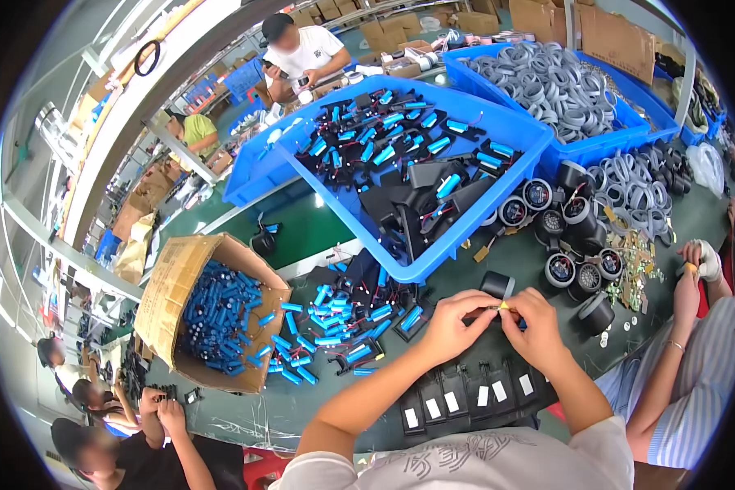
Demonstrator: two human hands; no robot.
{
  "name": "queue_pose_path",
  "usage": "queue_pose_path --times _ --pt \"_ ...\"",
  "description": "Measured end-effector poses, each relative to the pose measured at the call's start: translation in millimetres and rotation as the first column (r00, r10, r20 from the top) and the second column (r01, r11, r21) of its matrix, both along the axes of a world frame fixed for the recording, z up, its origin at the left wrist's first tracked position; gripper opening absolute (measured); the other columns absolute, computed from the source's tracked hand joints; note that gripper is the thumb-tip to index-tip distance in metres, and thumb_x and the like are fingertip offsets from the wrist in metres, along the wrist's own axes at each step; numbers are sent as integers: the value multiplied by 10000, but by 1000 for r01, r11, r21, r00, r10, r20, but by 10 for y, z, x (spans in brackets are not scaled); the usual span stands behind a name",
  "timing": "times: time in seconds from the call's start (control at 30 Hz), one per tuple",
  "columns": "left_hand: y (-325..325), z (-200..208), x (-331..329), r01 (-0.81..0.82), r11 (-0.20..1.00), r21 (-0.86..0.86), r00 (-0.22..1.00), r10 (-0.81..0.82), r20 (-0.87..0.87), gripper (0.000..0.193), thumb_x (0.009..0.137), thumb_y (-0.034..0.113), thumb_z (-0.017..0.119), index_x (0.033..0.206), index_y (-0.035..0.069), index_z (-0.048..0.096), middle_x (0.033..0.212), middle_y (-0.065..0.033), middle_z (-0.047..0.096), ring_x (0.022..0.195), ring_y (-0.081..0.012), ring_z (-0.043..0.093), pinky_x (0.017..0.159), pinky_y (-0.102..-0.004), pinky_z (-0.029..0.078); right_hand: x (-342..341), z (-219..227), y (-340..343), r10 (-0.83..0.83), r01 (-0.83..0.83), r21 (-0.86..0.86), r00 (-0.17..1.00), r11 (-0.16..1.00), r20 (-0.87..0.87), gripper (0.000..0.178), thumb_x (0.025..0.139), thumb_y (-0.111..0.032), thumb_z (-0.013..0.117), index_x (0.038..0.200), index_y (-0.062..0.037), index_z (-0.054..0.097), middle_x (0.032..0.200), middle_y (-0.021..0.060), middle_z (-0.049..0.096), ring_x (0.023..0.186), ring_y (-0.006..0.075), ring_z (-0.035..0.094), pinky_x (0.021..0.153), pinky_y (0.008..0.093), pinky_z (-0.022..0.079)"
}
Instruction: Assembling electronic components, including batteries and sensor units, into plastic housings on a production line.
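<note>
My left hand (pixel 459 327) and my right hand (pixel 536 328) meet above the green table, thumbs and fingertips pinched together. Between them is a small part with a yellow bit (pixel 504 305), too small to identify. A black cylindrical housing (pixel 496 284) sits just beyond my fingertips; I cannot tell whether it is joined to that part. Below my wrists lies a row of flat black casings (pixel 457 394) with white labels. To the left of my left hand, loose blue cylindrical battery cells (pixel 328 322) lie beside black casings with cells and red wires.
A large blue bin (pixel 400 269) of black casings and blue cells stands ahead. A tilted cardboard box (pixel 162 304) holds more cells at left. At right are round black housings (pixel 586 279), grey rings (pixel 629 184), small circuit boards (pixel 629 282) and a co-worker's hands (pixel 697 265).
</note>
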State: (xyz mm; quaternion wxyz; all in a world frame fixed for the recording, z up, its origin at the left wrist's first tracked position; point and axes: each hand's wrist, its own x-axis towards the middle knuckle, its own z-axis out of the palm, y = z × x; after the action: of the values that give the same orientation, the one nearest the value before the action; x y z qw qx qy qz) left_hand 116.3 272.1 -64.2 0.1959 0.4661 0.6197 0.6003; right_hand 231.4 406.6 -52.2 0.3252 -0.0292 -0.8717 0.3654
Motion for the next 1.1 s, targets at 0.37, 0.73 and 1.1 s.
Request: queue_pose_path --times 0.37,0.73,1.1 --pt "9 -164 -31 125 990 67 926 -140 350 176 886 -48 559 1052 -71 615 1057 -85 595 963 -126 580 818 -248 496 3 22 55 34 -27 -87 996 996 85 119 685 26 667 727 -19 565 596 61 485 589 224 483 532 329 386" --pt "42 -36 -2 -56 998 -18 996 55 -64 185 829 -32 629 1009 -14 670 929 -122 658 804 -192 646 715 -273 510 -49 -7 73 13 -13 3 996 1000 91 101 698 22 673 749 -10 591 631 77 523 617 245 524 533 348 418" --pt "146 -80 143 -206 978 15 966 206 -159 191 790 -47 621 961 4 689 844 -144 656 746 -231 640 666 -305 499 25 -129 -21 -51 56 -117 998 991 47 71 740 49 616 783 -5 601 679 127 544 634 271 541 553 339 414"
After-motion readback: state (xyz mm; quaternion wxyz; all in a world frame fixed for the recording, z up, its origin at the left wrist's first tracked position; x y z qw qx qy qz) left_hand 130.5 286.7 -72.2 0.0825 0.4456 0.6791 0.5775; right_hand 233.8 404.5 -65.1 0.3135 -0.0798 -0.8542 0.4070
